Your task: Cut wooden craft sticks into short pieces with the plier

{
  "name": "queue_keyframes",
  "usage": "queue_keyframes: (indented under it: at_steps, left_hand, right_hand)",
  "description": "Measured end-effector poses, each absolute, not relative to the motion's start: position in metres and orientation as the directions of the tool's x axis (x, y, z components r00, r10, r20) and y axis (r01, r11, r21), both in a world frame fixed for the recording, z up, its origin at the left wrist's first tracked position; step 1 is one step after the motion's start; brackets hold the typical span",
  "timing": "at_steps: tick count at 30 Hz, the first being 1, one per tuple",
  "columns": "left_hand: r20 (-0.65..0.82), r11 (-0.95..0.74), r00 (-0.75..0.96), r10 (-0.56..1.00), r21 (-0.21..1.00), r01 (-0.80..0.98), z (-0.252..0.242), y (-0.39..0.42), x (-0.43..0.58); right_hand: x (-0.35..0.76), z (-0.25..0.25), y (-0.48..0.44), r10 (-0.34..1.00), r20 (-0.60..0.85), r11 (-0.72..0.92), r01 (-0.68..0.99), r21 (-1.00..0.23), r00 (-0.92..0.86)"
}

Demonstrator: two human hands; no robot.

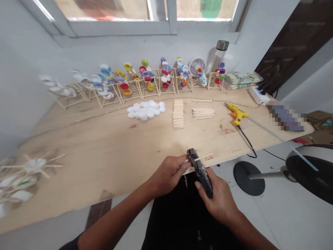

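Head view | right hand (217,198): fingers clenched round black pliers (201,172) | left hand (169,175): fingers pinching a craft stick (204,158) at the pliers' head, just beyond the near edge of the worktop (104,163) | farther along worktop: white bottle caps (145,110), stacked sticks (178,114)

Head-worn camera, looking forward and down, close above the hands (169,175), facing a plywood workbench (104,163) and window (111,9)
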State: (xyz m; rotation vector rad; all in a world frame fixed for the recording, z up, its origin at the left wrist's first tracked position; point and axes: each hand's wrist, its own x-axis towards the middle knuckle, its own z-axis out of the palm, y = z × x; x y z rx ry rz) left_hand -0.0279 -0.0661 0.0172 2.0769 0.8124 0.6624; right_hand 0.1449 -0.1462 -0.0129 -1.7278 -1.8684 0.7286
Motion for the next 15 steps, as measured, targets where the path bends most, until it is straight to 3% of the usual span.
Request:
queue_keyframes:
  at_steps: [3,6,9,13,15]
  left_hand:
    - [0.115,-0.409,0.693,0.712,0.870,0.276,0.022,-0.063,-0.029]
    - [0.139,-0.440,0.676,0.723,0.848,0.296,0.020,-0.064,-0.028]
    - [0.274,-0.567,0.591,0.759,0.725,0.392,0.012,-0.068,-0.024]
    - [0.524,-0.709,0.484,0.701,0.440,0.551,-0.001,-0.074,-0.020]
    - [0.538,-0.723,0.491,0.685,0.426,0.544,-0.002,-0.075,-0.020]
  right_hand:
    - [0.145,-0.014,-0.147,0.996,-0.012,0.053,0.739,-0.672,-0.083]
    - [0.143,-0.015,-0.146,0.997,-0.032,0.032,0.752,-0.658,-0.070]
    - [0.141,-0.014,-0.144,0.998,-0.044,0.008,0.757,-0.654,-0.049]
    - [0.139,-0.011,-0.142,0.996,-0.082,-0.027,0.744,-0.668,-0.037]
    - [0.140,-0.010,-0.141,0.995,-0.095,-0.033,0.740,-0.671,-0.042]
